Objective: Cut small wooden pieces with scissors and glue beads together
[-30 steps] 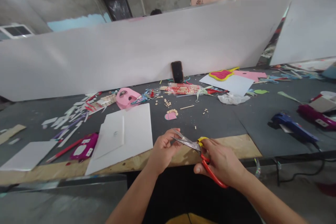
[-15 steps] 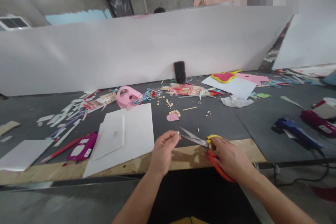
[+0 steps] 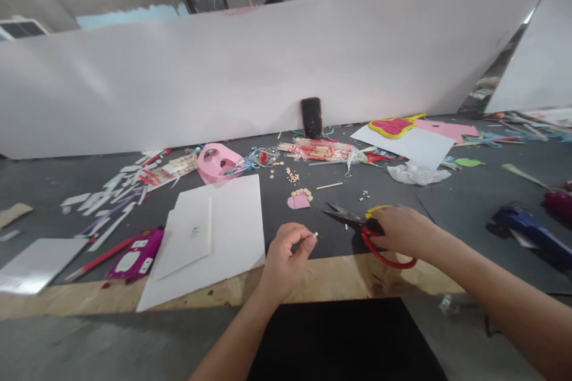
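Observation:
Between the thumb and forefinger of my left hand (image 3: pixel 288 253) is a small whitish piece (image 3: pixel 316 234), too small to name surely. My right hand (image 3: pixel 404 229) is closed round the red and yellow handles of a pair of scissors (image 3: pixel 345 214), low over the dark table with the blades slightly apart and pointing left. Beyond my left hand lies a small pink cutout (image 3: pixel 298 202), with pale wooden bits (image 3: pixel 304 192) along its far edge. A thin wooden stick (image 3: pixel 329 186) and several tiny cut pieces (image 3: pixel 365 194) lie near the scissors.
White sheets (image 3: pixel 236 232) lie to the left, beside a magenta packet (image 3: pixel 137 255). Farther back are a pink mask-like piece (image 3: pixel 217 164), bagged sticks (image 3: pixel 317 149) and a phone (image 3: pixel 311 118) against the white partition (image 3: pixel 214 83). A blue tool (image 3: pixel 531 231) lies at right.
My right hand has moved the scissors right, away from my left fingers and down toward the table. My left hand still pinches the small piece. The view has shifted slightly.

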`<state>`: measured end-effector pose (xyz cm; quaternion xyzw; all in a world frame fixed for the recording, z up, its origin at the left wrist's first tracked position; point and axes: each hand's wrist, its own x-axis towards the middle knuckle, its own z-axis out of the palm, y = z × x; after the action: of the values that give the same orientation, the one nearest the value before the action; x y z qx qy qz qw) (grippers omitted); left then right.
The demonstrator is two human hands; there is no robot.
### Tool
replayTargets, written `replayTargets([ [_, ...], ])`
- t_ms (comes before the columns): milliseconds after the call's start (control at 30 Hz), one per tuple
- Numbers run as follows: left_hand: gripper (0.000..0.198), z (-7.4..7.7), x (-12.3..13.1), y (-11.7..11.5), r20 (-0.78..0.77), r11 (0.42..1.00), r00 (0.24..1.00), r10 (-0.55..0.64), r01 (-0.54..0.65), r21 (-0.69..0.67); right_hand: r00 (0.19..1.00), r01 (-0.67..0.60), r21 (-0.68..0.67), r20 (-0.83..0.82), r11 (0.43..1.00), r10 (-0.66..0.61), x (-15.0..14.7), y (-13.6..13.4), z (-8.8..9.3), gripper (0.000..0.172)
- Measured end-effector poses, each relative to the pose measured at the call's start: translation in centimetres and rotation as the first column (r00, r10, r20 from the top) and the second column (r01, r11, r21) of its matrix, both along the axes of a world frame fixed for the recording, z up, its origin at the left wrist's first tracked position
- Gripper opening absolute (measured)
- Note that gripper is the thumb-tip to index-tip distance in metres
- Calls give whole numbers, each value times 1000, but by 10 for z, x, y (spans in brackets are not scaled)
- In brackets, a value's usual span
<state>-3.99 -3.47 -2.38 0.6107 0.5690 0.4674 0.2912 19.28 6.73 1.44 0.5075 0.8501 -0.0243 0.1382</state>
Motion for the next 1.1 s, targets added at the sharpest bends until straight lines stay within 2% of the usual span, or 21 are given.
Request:
replayTargets([
  [133,18,-2,-1,4,-52,1000,998,-23,23,9,998,62,-6,-34,998,-62,5,1,-2,25],
  [433,14,-3,0,16,-5,999,1000,-6,6,-44,970,130,27,-210,991,-122,12,-16,-16,29],
  [533,11,-3,-1,16,-89,1000,996,13,-14,-7,973,134,55,-196,989,-121,11,-13,-18,28],
  [633,10,0,-9,19,-240,999,970,28,-17,48,972,137,63,-201,989,-122,10,-4,-15,26],
  [767,12,7,-23,33,-448,994,893,35,15,108,973,108,81,-214,991,-89,3,10,-10,26],
  [867,12,10,-33,46,-533,988,844,66,18,152,973,55,102,-229,993,-30,-6,14,-9,30],
  [967,12,10,-39,48,-526,986,843,111,-25,167,969,-28,120,-239,992,56,-18,11,-7,36],
  [1100,12,9,-40,32,-456,989,879,137,-97,109,971,-90,94,-214,991,109,-39,8,-3,34],
])
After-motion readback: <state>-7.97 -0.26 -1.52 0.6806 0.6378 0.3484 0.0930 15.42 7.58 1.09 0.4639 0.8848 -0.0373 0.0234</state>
